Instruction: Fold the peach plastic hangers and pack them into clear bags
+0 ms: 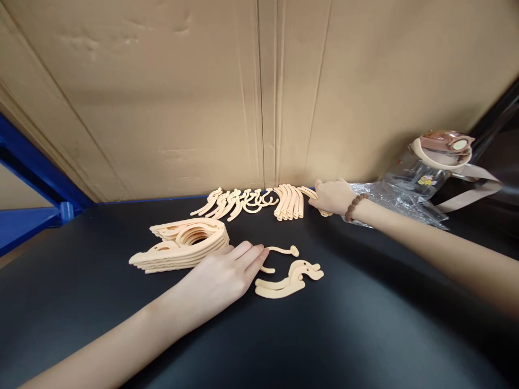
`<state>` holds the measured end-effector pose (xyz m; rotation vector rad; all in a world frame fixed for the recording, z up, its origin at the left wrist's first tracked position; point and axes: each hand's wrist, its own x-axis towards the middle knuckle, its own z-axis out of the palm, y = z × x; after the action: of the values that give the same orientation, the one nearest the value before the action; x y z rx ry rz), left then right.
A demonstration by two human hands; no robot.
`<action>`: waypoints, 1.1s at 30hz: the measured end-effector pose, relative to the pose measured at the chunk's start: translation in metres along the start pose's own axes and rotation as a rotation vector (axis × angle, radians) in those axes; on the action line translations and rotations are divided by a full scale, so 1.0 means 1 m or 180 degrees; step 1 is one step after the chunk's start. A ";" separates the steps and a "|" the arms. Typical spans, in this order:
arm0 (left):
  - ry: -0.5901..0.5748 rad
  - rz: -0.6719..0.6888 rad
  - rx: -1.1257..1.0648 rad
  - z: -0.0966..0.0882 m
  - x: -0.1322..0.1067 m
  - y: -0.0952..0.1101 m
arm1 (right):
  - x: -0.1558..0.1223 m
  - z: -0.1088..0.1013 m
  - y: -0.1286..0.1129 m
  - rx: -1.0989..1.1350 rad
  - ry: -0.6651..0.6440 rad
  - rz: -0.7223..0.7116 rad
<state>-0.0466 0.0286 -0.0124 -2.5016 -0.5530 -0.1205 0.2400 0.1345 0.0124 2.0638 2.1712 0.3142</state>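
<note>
My left hand [227, 270] is closed over a thin beige hook [286, 250] on the black table; its round end and a lower tip [267, 269] stick out past my fingers. Just right of it lie two flat, curved hanger arms [279, 289], partly overlapping. At the far right end of the row, my right hand [334, 197] closes on a curved hanger arm [308, 192]; its fingertips are mostly hidden. A stack of beige folding hangers [178, 254] rests left of my left hand.
Along the table's back edge run several curved arms [288, 201], hooks [253, 200] and more curved pieces [211, 201]. A transparent bottle [421, 173] with a strap stands on a crumpled plastic bag [377, 194] at right. Cardboard [162, 108] rises behind; a blue frame [36, 167] borders the left.
</note>
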 end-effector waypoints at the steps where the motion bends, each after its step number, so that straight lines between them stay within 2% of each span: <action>1: -0.0014 0.0000 0.0001 0.000 0.000 0.000 | -0.001 0.000 0.000 0.0016 0.0002 0.0021; 6: -0.0047 0.0010 0.0001 -0.001 -0.001 0.001 | -0.006 -0.002 0.002 0.0132 0.0190 0.0110; 11: -0.0036 0.0022 -0.0029 -0.001 0.000 0.001 | -0.018 -0.011 0.013 0.0242 0.0735 0.0127; 15: -0.0022 0.0057 -0.0054 -0.002 0.000 0.001 | -0.040 -0.015 0.017 0.0447 0.1066 -0.0304; 20: -0.0010 0.0041 -0.0095 -0.003 0.000 0.000 | -0.071 -0.007 0.006 0.0673 0.1065 -0.1110; 23: 0.0103 0.0098 -0.0133 -0.002 0.000 0.000 | -0.080 -0.002 0.001 0.0738 0.1048 -0.1493; 27: 0.0391 0.0131 -0.0219 0.005 -0.002 0.000 | -0.082 0.002 -0.001 0.0868 0.1059 -0.1703; 33: 0.0399 0.0263 -0.0280 0.005 -0.004 0.000 | -0.086 0.008 -0.003 0.1080 0.1028 -0.1831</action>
<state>-0.0502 0.0300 -0.0176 -2.5765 -0.4005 -0.2734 0.2434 0.0491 -0.0001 1.4814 3.0704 0.2326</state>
